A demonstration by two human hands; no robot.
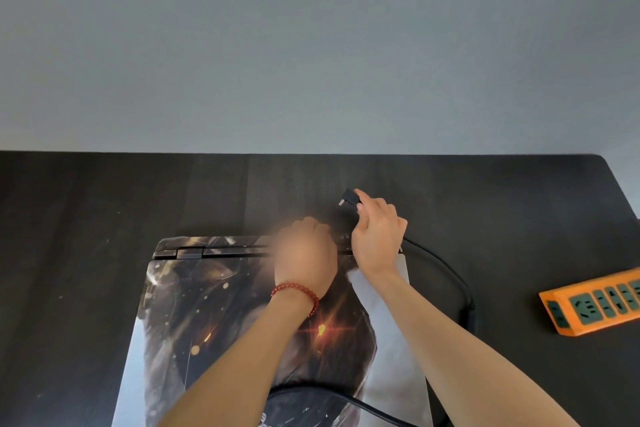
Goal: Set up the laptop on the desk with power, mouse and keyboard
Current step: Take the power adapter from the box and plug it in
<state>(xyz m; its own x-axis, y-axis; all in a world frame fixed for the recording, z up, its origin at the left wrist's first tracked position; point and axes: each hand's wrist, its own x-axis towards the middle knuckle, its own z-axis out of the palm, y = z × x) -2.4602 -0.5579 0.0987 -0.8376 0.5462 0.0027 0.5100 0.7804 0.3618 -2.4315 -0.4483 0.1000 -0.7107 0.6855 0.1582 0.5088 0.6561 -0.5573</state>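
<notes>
The right hand [377, 236] is raised just past the far right corner of the closed laptop [242, 322], its fingers curled and pinching a small black plug [349, 199] between thumb and fingertips, with the metal tip of the plug pointing left and slightly down, clear of the tabletop [104, 201]. From under that hand a thick black cable [450, 270] runs out to the right, curves back along the laptop's right edge, and a further stretch of cable crosses the near part of the lid at the bottom of the view. The left hand [304, 253] lies just beside the right one, to its left, over the laptop's hinge edge; it is blurred, the knuckles look bent and the fingers curled downward, but whether it grips anything cannot be told. A red bead bracelet [298, 293] circles the left wrist. The laptop lies flat with its lid shut, the hinge side turned away from the person, and its lid is covered by a dark printed picture with orange sparks. Well apart to the right, near the tabletop's right edge, lies an orange power strip [595, 305] with green sockets. Behind the dark tabletop stands a plain grey wall [311, 45].
</notes>
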